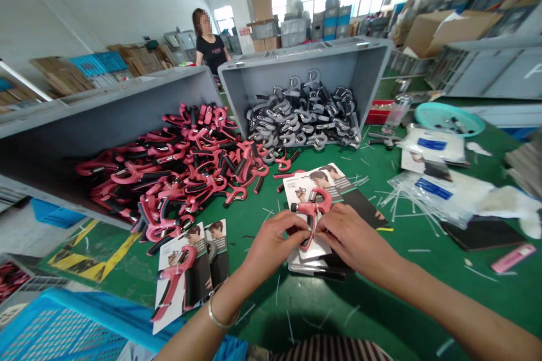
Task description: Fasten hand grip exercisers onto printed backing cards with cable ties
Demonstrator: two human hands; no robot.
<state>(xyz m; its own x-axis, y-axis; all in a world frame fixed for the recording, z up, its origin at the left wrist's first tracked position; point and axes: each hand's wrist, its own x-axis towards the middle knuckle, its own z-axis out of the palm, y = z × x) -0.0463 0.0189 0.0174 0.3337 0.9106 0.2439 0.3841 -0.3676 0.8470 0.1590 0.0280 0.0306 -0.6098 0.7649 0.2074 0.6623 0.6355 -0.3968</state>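
A red and black hand grip [312,210] lies on a printed card [295,183] on top of a small stack of cards in front of me. My left hand [277,240] pinches at the grip's handles from the left, its fingers closed. From the right, my right hand [349,234] is closed at the same spot, fingertips almost meeting the left ones. What is between the fingertips is too small to make out. To the left, a carded red grip [175,282] overlaps another card with a grey grip [217,254].
Red grips [199,163] spill from a tipped grey crate [105,96]; a second crate [226,82] holds grey grips [296,115]. White ties [417,208], plastic bags [449,194] and a turquoise plate [449,118] are at right. A blue basket [76,330] stands lower left. A person [210,48] is behind the crates.
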